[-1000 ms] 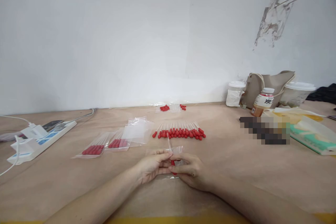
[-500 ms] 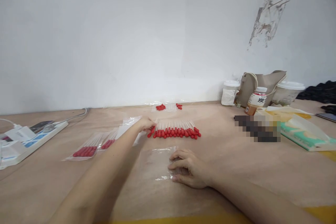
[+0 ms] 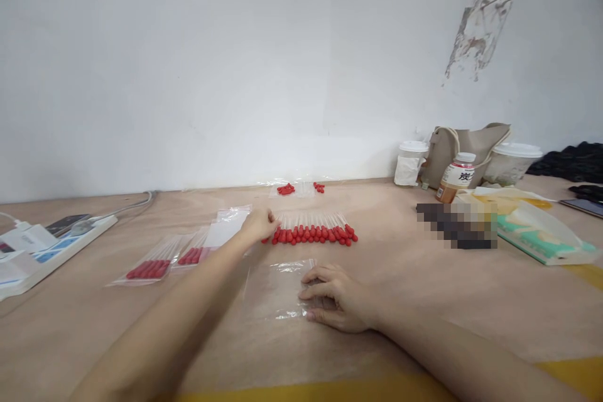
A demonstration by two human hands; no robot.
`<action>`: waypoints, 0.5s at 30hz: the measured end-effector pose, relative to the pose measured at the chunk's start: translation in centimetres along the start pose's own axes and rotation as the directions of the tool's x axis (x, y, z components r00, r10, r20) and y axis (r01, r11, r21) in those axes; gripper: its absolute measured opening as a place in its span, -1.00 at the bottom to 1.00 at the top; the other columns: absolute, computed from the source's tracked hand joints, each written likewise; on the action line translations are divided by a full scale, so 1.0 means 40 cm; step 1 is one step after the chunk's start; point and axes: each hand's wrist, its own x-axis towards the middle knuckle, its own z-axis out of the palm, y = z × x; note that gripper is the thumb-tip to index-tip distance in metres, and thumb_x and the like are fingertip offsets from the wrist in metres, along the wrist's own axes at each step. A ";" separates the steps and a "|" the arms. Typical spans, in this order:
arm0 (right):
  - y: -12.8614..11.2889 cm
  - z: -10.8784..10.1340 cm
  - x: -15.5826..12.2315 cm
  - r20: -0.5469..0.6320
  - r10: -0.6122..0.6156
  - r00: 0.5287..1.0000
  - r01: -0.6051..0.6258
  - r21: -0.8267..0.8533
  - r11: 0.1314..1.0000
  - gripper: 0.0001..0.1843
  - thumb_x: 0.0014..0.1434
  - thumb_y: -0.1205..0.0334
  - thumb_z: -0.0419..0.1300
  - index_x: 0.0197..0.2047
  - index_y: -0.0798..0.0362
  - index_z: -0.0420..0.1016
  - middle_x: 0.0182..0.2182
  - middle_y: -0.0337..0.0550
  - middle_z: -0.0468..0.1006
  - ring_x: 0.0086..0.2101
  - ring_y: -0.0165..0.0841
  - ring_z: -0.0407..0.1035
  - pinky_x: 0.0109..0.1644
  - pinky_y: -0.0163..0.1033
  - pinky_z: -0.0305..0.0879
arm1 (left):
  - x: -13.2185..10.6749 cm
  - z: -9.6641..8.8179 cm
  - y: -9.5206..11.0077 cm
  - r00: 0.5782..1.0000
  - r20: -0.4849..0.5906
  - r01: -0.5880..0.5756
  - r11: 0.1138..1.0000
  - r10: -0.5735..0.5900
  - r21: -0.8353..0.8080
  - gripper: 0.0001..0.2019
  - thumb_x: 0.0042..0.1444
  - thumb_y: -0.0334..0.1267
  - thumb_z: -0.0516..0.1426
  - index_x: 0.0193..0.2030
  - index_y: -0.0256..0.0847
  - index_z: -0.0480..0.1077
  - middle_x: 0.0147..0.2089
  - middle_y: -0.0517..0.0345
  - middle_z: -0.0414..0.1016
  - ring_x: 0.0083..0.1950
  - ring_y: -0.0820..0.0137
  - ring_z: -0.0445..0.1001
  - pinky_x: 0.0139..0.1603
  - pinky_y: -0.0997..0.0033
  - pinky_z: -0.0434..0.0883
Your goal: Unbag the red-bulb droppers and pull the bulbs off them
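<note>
A row of clear-stemmed droppers with red bulbs lies side by side, bulbs toward me. At its left end, my left hand is closed in a pinch on a dropper; the fingers mostly cover the stem. A flat, transparent zip bag rests nearer to me. My right hand lies over the bag's right edge, fingers apart and touching the plastic. To the left are a bag of red-bulbed droppers, a second filled bag and white-looking flat bags, partly behind my left arm.
More bags with red bulbs lie by the wall. A power strip with chargers sits at left. On the right stand a cup, a drink bottle, a handbag, another cup and a tissue pack.
My left hand has shifted slightly at the row's left end, its fingers now more curled over the droppers. My right hand stays on the zip bag. The whole view has moved a little.
</note>
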 end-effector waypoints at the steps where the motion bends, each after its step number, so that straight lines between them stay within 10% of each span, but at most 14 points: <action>1: -0.001 -0.001 0.000 0.001 0.003 1.000 -0.003 0.004 1.000 -0.67 0.06 0.04 0.13 -0.13 -0.01 0.46 -0.14 -0.09 0.41 -0.12 -0.33 0.28 0.00 -0.17 0.16 | -0.042 0.001 -0.005 0.998 -0.031 -0.056 0.998 0.056 0.010 -0.85 -0.06 -0.18 0.12 -0.50 -0.19 0.28 -0.45 0.14 0.44 -0.25 0.30 0.43 -0.24 0.44 0.29; 6: -0.004 -0.001 0.004 0.018 -0.026 1.000 0.026 0.011 1.000 -0.70 0.06 0.13 0.14 -0.12 -0.02 0.45 -0.14 -0.10 0.41 -0.11 -0.32 0.27 0.01 -0.16 0.16 | -0.234 0.050 -0.047 0.893 -0.017 -0.450 0.891 0.450 -0.055 -0.80 0.00 -0.10 0.09 -0.39 -0.19 0.30 -0.33 0.13 0.38 -0.29 0.36 0.35 -0.25 0.42 0.26; 13: 0.014 0.007 -0.005 -0.010 -0.024 1.000 0.024 -0.003 1.000 -0.61 0.03 0.05 0.16 -0.07 -0.01 0.42 -0.05 -0.04 0.33 -0.08 -0.29 0.25 -0.01 -0.15 0.18 | -0.267 0.055 -0.057 0.904 0.331 -0.198 0.952 0.270 -0.235 -0.70 -0.09 -0.06 0.15 -0.29 -0.22 0.30 -0.48 0.27 0.31 -0.46 0.45 0.29 -0.46 0.49 0.21; 15: 0.020 0.009 -0.009 -0.041 -0.013 0.999 0.012 -0.032 0.999 -0.56 0.00 0.00 0.18 -0.06 -0.01 0.40 -0.04 -0.02 0.31 -0.07 -0.26 0.24 0.00 -0.12 0.18 | -0.269 0.045 -0.056 0.918 0.278 -0.236 0.953 0.283 -0.191 -0.73 -0.10 -0.06 0.16 -0.37 -0.22 0.33 -0.39 0.21 0.34 -0.35 0.40 0.32 -0.37 0.46 0.23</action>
